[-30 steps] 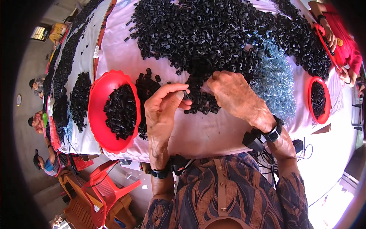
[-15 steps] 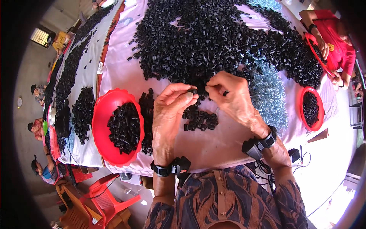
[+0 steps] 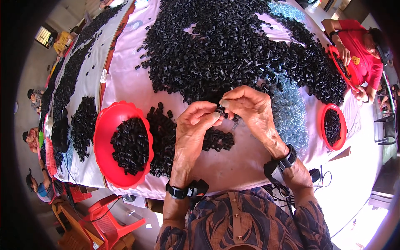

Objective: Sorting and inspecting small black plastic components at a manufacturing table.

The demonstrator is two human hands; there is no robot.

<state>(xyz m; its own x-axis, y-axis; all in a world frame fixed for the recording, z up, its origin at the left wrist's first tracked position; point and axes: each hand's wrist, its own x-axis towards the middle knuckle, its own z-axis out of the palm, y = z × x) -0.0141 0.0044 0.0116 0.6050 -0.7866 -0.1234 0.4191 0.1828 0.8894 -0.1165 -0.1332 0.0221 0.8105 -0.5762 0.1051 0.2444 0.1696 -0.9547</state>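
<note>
In front of my chest, a small black plastic piece (image 3: 220, 108) is held between both hands. My left hand (image 3: 192, 125) pinches it between thumb and fingers. The fingers of my right hand (image 3: 252, 109) are closed against the same piece from the other side, so much of it is hidden. A small cluster of black plastic pieces (image 3: 217, 141) lies on the pink cloth just below my hands. Beyond them spreads a large heap of loose black pieces (image 3: 208, 54). Beside my right hand is a pile of small clear bluish pieces (image 3: 289, 116).
A red scalloped bowl (image 3: 103, 143) holding black pieces stands at left, with more black pieces around it. A smaller red bowl (image 3: 342, 132) with thin dark pieces is at right. Across the right side, a person in red (image 3: 358, 54) holds a red tray. Other people sit far left.
My right hand has come in to meet the left, and its fingers now touch the black piece. The left hand has shifted slightly down and right in the view.
</note>
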